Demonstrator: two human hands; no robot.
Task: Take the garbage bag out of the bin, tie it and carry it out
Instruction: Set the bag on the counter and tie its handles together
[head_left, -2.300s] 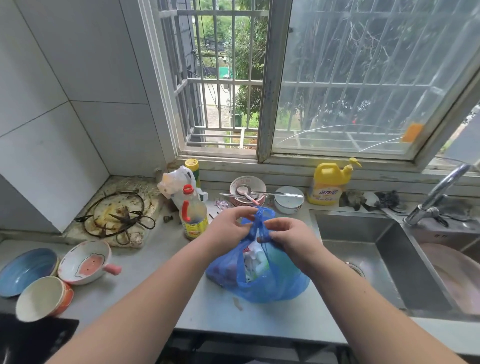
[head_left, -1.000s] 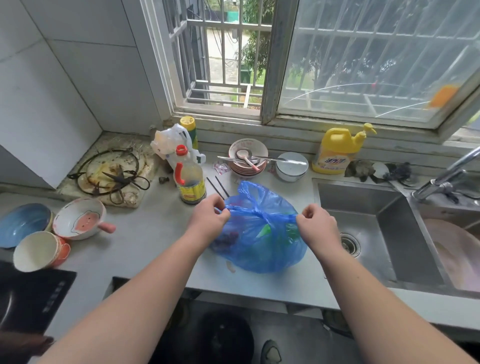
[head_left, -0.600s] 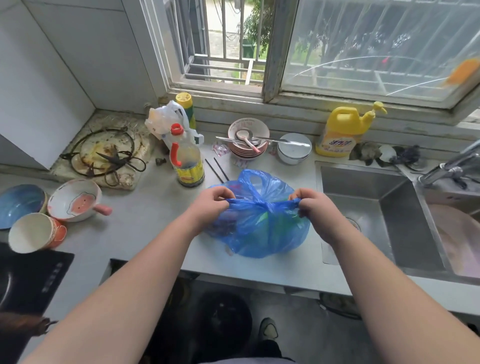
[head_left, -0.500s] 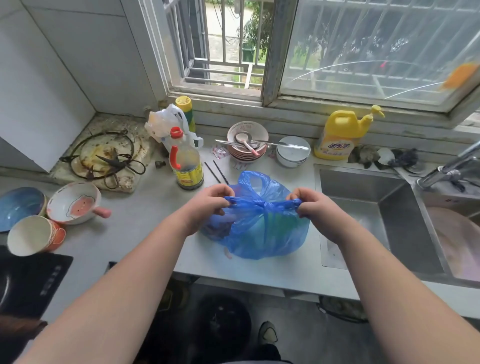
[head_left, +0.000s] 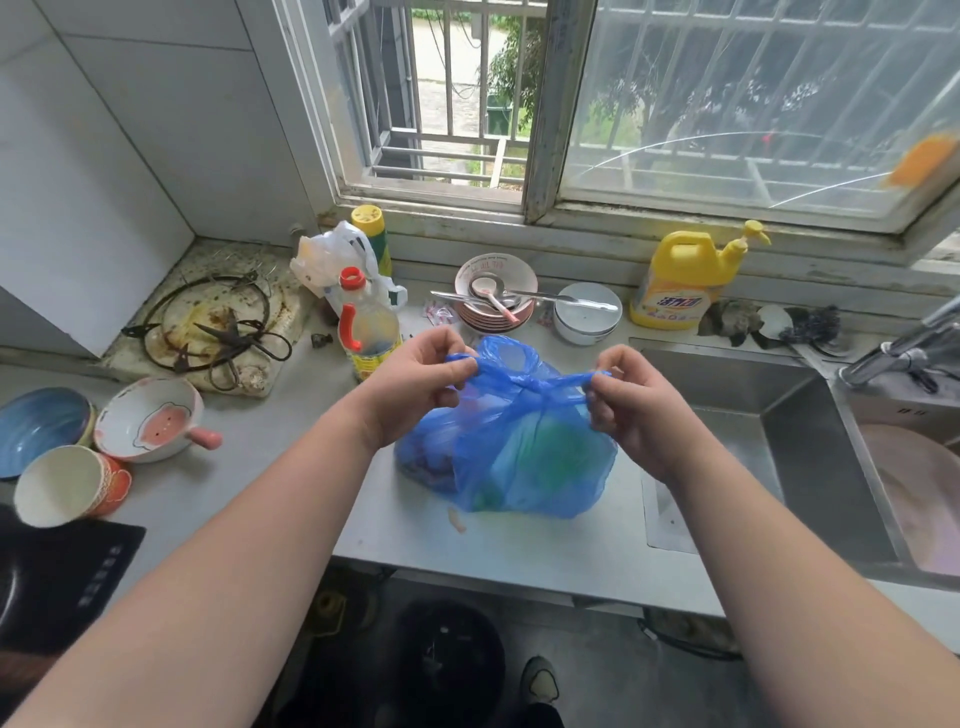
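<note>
Blue garbage bag (head_left: 524, 447), contents blurred, handles pinched by both hands.

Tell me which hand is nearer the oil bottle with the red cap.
Left. The left hand is just in front of the oil bottle, nearly touching it; the right hand is across the blue bag, by the sink.

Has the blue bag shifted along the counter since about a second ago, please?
No. The blue bag sits between the oil bottle and the sink as before; only the camera moved.
</note>
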